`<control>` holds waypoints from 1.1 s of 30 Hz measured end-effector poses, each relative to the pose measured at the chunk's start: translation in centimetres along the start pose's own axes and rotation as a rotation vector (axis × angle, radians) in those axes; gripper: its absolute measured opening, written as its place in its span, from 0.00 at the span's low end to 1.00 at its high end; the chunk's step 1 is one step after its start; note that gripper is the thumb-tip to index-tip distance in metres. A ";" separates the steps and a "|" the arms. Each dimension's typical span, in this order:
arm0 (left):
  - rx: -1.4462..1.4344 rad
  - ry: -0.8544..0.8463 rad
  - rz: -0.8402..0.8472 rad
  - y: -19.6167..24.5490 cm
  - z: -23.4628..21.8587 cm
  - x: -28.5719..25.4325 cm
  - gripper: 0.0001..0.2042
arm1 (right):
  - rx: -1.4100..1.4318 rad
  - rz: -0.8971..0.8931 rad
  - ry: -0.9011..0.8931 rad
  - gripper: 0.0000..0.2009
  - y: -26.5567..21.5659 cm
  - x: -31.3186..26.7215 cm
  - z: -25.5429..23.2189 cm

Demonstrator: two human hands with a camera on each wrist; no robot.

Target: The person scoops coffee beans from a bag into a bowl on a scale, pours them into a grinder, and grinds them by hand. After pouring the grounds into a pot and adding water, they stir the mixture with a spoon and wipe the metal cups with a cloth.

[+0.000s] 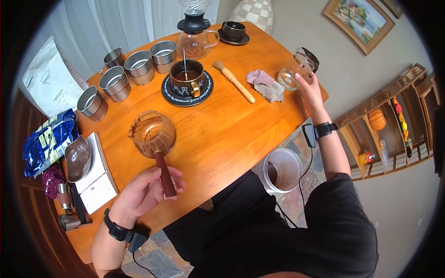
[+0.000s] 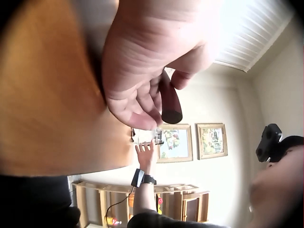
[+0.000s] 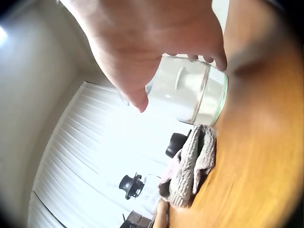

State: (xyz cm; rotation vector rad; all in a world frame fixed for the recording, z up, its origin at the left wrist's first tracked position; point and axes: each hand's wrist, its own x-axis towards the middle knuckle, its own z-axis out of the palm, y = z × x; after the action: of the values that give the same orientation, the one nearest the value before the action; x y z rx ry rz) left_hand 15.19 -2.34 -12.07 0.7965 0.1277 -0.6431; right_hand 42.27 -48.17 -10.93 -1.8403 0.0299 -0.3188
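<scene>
A small glass pot [image 1: 152,134] with brown residue inside sits at the left of the wooden table, its dark red-brown handle [image 1: 165,176] pointing toward the person. My left hand [image 1: 141,192] holds that handle between thumb and fingers; the handle's end [image 2: 172,114] sticks out past them in the left wrist view. Over at the table's right end, my right hand [image 1: 310,92] grips a clear glass jar [image 3: 190,90], thumb on one side and fingers on the other. The jar's base is right at the tabletop. Beside it lie a pink cloth and a grey cloth [image 1: 271,91].
A dark cup [image 1: 191,85] with a spoon stands on a saucer mid-table, near a wooden-handled brush [image 1: 237,85]. Several metal cups [image 1: 115,83] and a glass coffee server [image 1: 194,44] line the back. A white scale [image 1: 98,180] lies left; a bucket [image 1: 282,169] stands below the front edge.
</scene>
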 end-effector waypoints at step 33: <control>0.020 -0.180 -0.135 -0.3 -1.2 0.2 0.15 | -0.053 -1.011 -0.698 0.49 -12.2 -7.5 17.3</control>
State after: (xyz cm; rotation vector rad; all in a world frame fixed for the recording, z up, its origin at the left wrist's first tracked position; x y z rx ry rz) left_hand 15.28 -1.81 -13.16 0.7500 0.0109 -0.8415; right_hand 37.31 -27.01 -5.34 -1.7987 -1.4046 -0.3389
